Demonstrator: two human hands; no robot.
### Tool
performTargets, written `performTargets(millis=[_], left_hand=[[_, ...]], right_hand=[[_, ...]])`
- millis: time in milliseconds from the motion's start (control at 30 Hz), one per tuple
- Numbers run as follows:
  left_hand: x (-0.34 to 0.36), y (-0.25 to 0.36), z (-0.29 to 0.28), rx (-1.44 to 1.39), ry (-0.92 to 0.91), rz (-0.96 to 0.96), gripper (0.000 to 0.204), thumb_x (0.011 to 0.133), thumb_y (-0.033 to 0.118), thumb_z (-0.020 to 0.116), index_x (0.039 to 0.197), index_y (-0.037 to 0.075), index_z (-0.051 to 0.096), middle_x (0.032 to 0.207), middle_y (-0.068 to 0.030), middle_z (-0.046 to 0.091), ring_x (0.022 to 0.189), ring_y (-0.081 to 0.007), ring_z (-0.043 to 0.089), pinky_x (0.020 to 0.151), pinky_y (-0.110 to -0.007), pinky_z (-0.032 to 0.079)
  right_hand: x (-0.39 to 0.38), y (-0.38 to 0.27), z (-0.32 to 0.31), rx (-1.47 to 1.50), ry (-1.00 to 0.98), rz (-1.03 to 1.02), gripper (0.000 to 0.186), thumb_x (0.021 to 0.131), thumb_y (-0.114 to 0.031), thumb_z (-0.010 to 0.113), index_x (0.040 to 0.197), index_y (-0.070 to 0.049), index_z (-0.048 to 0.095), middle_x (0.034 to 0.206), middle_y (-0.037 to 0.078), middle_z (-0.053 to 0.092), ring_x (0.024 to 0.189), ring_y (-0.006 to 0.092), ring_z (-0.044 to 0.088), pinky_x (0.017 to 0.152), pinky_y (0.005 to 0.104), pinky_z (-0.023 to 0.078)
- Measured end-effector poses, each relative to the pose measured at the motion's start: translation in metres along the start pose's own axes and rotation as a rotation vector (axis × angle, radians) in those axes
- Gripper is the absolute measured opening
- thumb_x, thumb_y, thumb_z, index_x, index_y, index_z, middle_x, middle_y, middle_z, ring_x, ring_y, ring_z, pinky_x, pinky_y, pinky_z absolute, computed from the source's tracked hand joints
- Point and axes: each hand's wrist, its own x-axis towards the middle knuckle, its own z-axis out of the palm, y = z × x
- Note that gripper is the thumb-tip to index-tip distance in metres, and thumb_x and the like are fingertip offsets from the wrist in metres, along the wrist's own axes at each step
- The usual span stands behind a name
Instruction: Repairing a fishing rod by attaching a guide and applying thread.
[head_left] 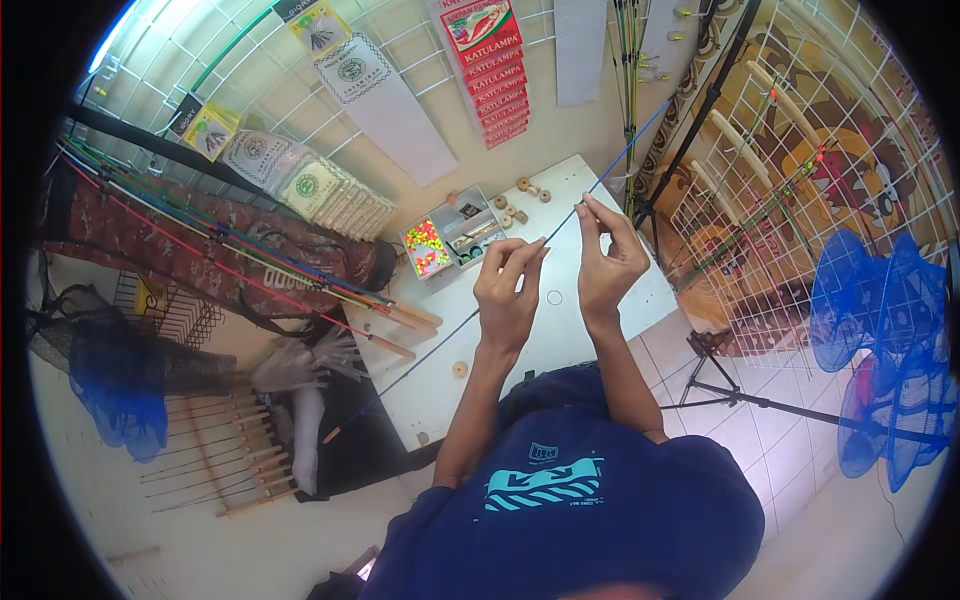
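Note:
A thin blue fishing rod (632, 147) runs slantwise over the white table (540, 335), its pale handle end at the lower left and its tip toward the upper right. My left hand (508, 292) pinches the rod between thumb and fingers. A little farther along, my right hand (610, 262) also has its thumb and fingertips closed on it. A short stretch of rod shows between the two hands. Whether a smaller part sits in my right fingertips cannot be made out. Below the hands, a small thin ring (555, 298) lies on the tabletop.
At the table's back are a compartment box (472, 222), a tray of bright beads (427, 248) and several cork pieces (510, 215). Coloured rods (300, 283) reach over its left edge. Blue nets (885, 300) hang at the right, near a black tripod (735, 393).

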Motion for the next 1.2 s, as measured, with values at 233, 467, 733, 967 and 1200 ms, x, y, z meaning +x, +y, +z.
performTargets(millis=[233, 467, 733, 967, 1200], left_hand=[[-0.003, -0.003, 0.001, 0.003, -0.001, 0.001, 0.015, 0.082, -0.001, 0.071, 0.097, 0.001, 0.071, 0.086, -0.0076, 0.060, 0.071, -0.0159, 0.060, 0.061, -0.029, 0.050], [-0.006, -0.006, 0.002, 0.063, -0.009, 0.016, 0.016, 0.082, -0.001, 0.070, 0.098, 0.002, 0.071, 0.087, -0.0070, 0.059, 0.071, -0.0162, 0.060, 0.062, -0.029, 0.050], [-0.006, -0.007, 0.003, 0.040, -0.014, -0.008, 0.015, 0.082, 0.000, 0.071, 0.097, 0.002, 0.071, 0.084, -0.0072, 0.060, 0.070, -0.0161, 0.060, 0.062, -0.028, 0.050], [-0.001, -0.011, -0.001, -0.014, -0.013, -0.058, 0.014, 0.083, 0.001, 0.071, 0.097, 0.003, 0.071, 0.085, -0.0069, 0.060, 0.069, -0.0157, 0.058, 0.061, -0.028, 0.049], [0.000, -0.013, -0.005, -0.031, -0.018, -0.047, 0.015, 0.080, -0.002, 0.072, 0.094, 0.002, 0.072, 0.084, -0.0053, 0.061, 0.070, -0.0135, 0.056, 0.062, -0.027, 0.046]], right_hand=[[0.004, 0.001, -0.006, -0.026, -0.105, 0.050, 0.017, 0.085, -0.002, 0.069, 0.101, -0.002, 0.071, 0.084, 0.007, 0.069, 0.062, 0.0113, 0.055, 0.059, 0.0264, 0.044], [0.012, -0.008, -0.012, -0.133, -0.219, 0.006, 0.011, 0.087, -0.004, 0.067, 0.097, -0.002, 0.068, 0.084, 0.008, 0.068, 0.064, 0.0145, 0.057, 0.060, 0.0284, 0.045], [0.015, -0.008, -0.017, -0.113, -0.254, 0.097, 0.007, 0.087, -0.005, 0.067, 0.093, -0.001, 0.067, 0.082, 0.006, 0.069, 0.064, 0.0129, 0.059, 0.061, 0.0267, 0.046], [0.029, 0.004, -0.025, 0.079, -0.247, 0.391, 0.010, 0.090, -0.012, 0.067, 0.093, -0.003, 0.066, 0.087, 0.005, 0.071, 0.082, 0.0106, 0.066, 0.064, 0.0246, 0.050], [0.072, 0.018, -0.037, 0.396, -0.122, 0.420, 0.015, 0.090, -0.010, 0.066, 0.098, 0.002, 0.063, 0.088, 0.010, 0.070, 0.070, 0.0086, 0.060, 0.061, 0.0222, 0.048]])
